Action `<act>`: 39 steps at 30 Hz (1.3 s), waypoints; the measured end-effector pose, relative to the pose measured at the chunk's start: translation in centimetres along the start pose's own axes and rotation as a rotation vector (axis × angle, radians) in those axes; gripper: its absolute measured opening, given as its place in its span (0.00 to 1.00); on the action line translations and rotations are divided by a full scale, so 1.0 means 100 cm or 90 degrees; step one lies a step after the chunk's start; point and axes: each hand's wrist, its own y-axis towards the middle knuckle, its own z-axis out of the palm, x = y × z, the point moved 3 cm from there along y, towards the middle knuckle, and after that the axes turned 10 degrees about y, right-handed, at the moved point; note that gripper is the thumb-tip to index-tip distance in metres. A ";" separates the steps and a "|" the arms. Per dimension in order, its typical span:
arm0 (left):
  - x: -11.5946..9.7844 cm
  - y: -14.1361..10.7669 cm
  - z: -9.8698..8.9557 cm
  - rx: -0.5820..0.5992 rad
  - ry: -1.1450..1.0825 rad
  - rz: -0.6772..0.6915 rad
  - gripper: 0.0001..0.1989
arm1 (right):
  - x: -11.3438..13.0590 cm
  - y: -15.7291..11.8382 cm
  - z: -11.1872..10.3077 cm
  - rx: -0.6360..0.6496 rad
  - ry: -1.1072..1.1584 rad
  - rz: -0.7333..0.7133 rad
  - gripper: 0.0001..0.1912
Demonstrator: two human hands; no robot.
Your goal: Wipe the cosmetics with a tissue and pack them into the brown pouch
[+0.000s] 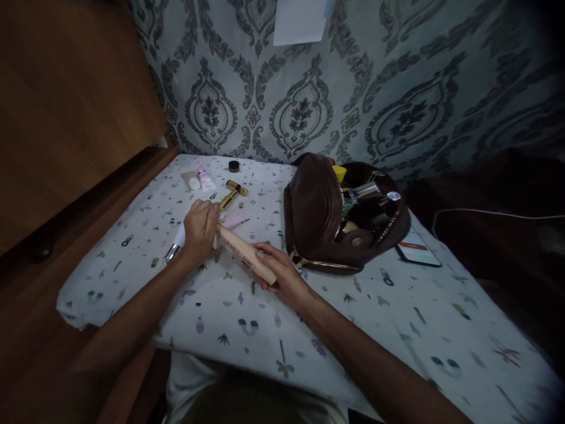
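A beige cosmetic tube [245, 252] with printed lettering is held between my two hands above the patterned cloth. My right hand [280, 272] grips its wide, flat end. Closed around the opposite end is my left hand [201, 228], which hides the cap. A bottle with a silver end [174, 247] lies by my left wrist, partly covered. Just beyond my left hand are a pink item [233, 219] and two gold-and-dark tubes [228, 199], one touching the other. Farther back lie a pink-and-white tube [205, 178], a beige tube with a white cap [192, 180] and a small dark jar [233, 166].
An open brown cosmetic bag [313, 206], filled with several items, stands right of my hands. Behind its right side lies a phone [419, 250] with a lit screen. Wooden furniture [79, 106] borders the left side, and a patterned wall [251, 82] rises at the back.
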 end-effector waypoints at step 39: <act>-0.045 -0.019 0.009 0.111 -0.042 0.287 0.15 | -0.004 0.001 0.001 0.102 0.356 0.179 0.09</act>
